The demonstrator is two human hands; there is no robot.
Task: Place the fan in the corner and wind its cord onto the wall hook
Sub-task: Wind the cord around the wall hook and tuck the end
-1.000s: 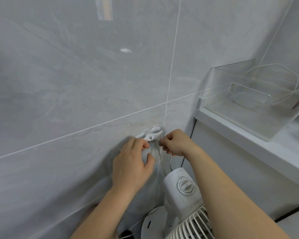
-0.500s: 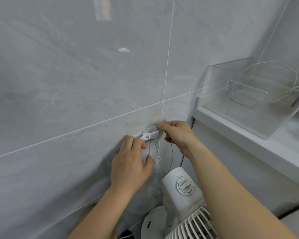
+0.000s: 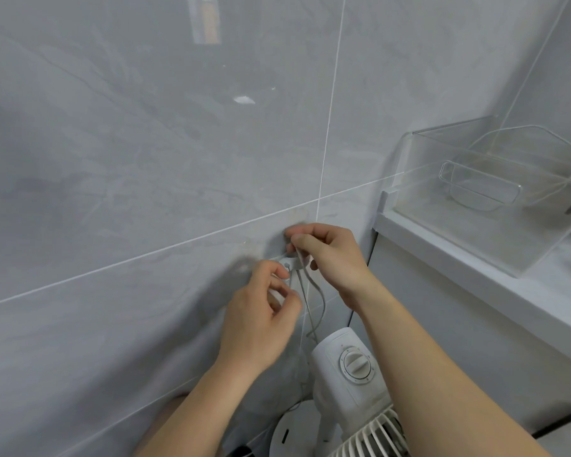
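The thin white fan cord (image 3: 314,291) is pinched in the right hand (image 3: 330,255) just above the small white wall hook (image 3: 292,262), loops hanging below. The left hand (image 3: 261,321) pinches it left of the hook. The white fan (image 3: 346,384) stands near, below.

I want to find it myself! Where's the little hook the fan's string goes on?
Look at the big grey tiled wall, where two thin white tile lines cross near the corner. Just below that crossing, above the white fan, sits the wall hook, between the left hand and right hand. It is the only small white piece on the wall, with thin cord dangling from it.
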